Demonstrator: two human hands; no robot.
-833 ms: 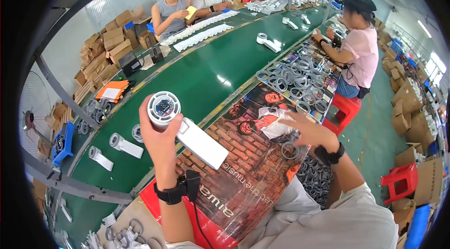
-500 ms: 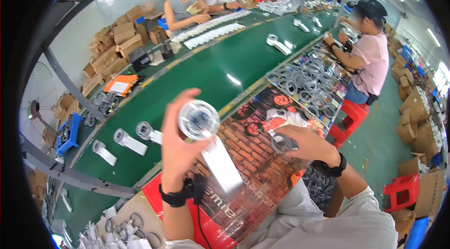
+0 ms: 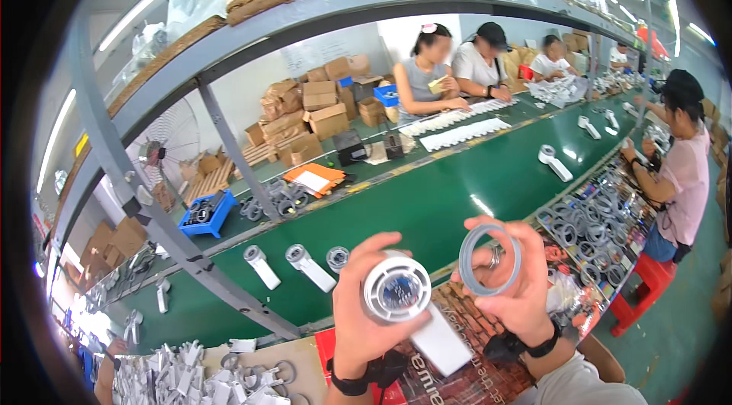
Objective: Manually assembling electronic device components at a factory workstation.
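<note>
My left hand (image 3: 357, 321) is wrapped around the round head of a white plastic housing (image 3: 441, 340). That head is an open, slotted ring with a dark centre, and a flat rectangular handle slants down to the right from it. Just to the right, my right hand (image 3: 531, 294) grips a grey plastic ring (image 3: 464, 264) by its edge, holding it upright with its opening toward me. The ring and the housing are close together but apart, both above a bench covered with a printed brick-pattern sheet (image 3: 488, 329).
Similar white housings (image 3: 311, 268) lie on the green conveyor (image 3: 412, 207) ahead. Many grey rings (image 3: 587, 241) are piled at right; loose white parts (image 3: 179, 374) heap at lower left. A metal shelf post (image 3: 175, 245) stands at left. A co-worker (image 3: 679, 153) sits at right.
The view has swung left and up. My right hand has lifted the grey ring from over the bench and brought it beside the housing in my left hand.
</note>
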